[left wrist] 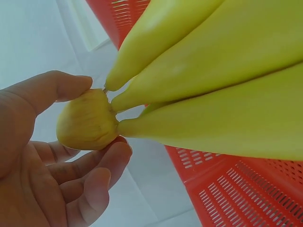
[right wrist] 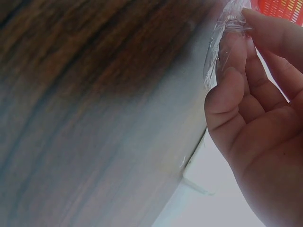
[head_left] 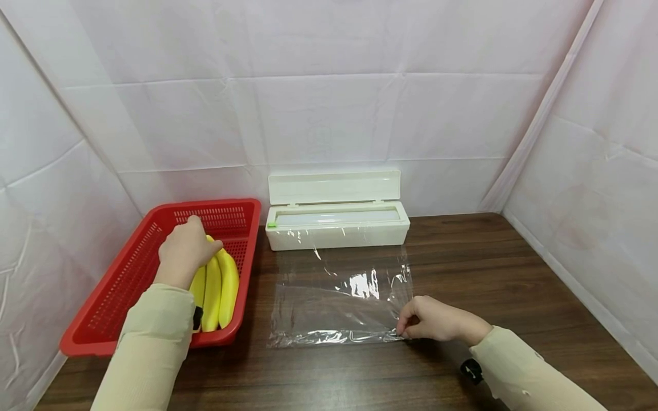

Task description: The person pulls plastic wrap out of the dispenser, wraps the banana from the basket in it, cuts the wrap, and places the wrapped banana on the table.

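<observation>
My left hand [head_left: 186, 250] reaches over the red basket and pinches the stem end of a bunch of yellow bananas [head_left: 228, 288]. In the left wrist view, thumb and fingers curl round the thick crown [left wrist: 87, 120] where the bananas join. At the table's front, my right hand [head_left: 437, 321] pinches the near right corner of a clear sheet of plastic wrap [head_left: 329, 311]. That sheet runs back to the white wrap dispenser box [head_left: 336, 237]. Close up in the right wrist view, bunched film [right wrist: 232, 23] sits between thumb and forefinger.
A red slotted basket [head_left: 149, 228] stands at the left of the dark wooden table [head_left: 462, 257]. The dispenser's lid [head_left: 334, 187] is raised against the white cloth backdrop [head_left: 329, 120]. A small green piece [head_left: 272, 225] sits on the box's left end.
</observation>
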Action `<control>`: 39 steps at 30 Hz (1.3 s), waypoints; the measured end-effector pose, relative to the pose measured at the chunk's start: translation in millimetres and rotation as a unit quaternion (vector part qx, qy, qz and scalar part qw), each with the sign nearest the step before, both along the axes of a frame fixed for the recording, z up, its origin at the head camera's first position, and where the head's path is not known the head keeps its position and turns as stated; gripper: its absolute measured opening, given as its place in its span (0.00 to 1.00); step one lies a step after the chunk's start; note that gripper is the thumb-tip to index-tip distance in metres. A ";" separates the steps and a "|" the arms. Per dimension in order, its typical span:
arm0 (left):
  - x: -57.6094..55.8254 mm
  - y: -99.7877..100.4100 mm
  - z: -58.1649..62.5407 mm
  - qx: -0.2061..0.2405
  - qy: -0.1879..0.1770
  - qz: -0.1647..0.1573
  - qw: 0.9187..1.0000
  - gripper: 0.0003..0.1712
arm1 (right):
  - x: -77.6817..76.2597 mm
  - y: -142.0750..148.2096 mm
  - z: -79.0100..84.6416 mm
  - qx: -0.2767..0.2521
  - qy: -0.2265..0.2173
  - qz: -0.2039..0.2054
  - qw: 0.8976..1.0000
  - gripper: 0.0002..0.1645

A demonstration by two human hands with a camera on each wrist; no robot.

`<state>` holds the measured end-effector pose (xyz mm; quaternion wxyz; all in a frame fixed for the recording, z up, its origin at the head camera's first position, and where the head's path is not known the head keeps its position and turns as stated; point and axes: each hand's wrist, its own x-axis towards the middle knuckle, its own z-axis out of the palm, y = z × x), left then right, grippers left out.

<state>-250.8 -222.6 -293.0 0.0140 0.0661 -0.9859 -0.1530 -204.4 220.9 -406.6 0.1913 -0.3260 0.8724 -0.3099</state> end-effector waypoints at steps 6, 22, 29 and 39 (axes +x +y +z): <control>1.3 0.0 3.4 0.005 0.015 0.001 1.000 0.30 | -0.1 -0.4 0.4 -0.004 -0.002 0.001 1.000 0.06; 6.3 1.1 10.0 0.020 0.052 0.012 0.998 0.22 | -1.5 0.6 -3.7 -0.006 -0.003 -0.002 1.000 0.07; 8.7 1.3 10.7 0.029 0.071 0.013 0.997 0.20 | -1.8 0.8 -4.4 -0.006 -0.006 0.000 1.000 0.07; 8.6 2.7 12.7 0.051 0.097 0.008 0.994 0.17 | -1.2 0.2 -3.0 -0.007 -0.007 -0.002 1.000 0.07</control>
